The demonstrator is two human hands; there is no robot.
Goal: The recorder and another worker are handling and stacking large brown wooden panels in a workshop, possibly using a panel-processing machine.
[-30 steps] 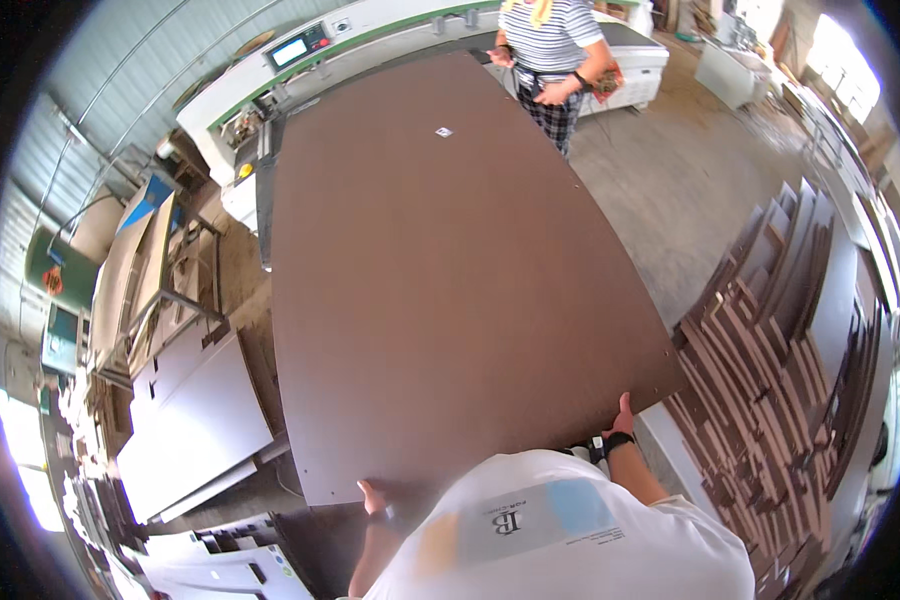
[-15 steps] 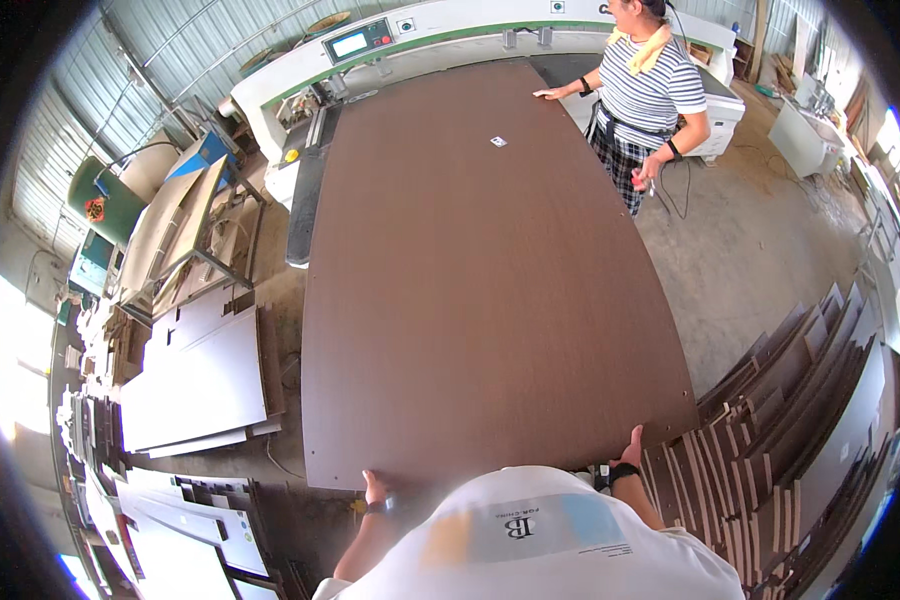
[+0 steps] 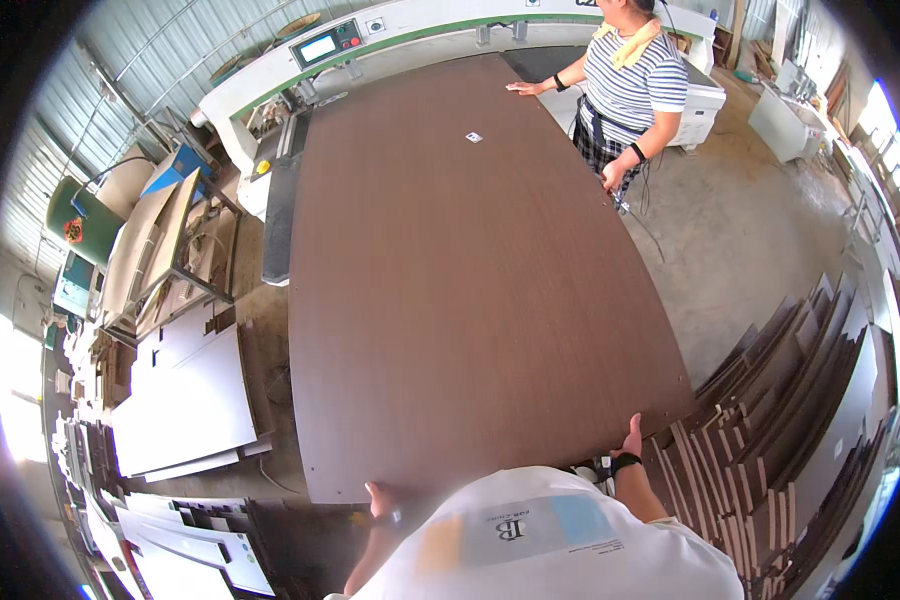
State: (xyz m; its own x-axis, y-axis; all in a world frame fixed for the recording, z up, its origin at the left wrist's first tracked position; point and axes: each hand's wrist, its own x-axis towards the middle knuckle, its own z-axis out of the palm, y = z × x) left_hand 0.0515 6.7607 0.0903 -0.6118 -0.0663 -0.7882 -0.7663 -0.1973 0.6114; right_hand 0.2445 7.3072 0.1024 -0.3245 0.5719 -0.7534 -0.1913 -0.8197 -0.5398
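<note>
A large dark brown wooden panel stretches from my body to the machine bed, with a small white label near its far end. My left hand grips its near left corner area, thumb over the top and fingers hidden beneath. My right hand holds the near edge toward the right corner, thumb raised and the other fingers out of sight under the board. At the far right edge stands a co-worker. One of that person's hands rests on the panel; the other holds a small metallic tool by its edge.
A white and green machine with a control screen spans the far end. Stacked brown boards stand close on my right. Pale panels lie on the left, beyond them a metal-framed table. Concrete floor shows at right.
The panel and scene have shifted slightly left in view. The co-worker's tool hand has moved in to the panel's edge. Both my hands keep their hold.
</note>
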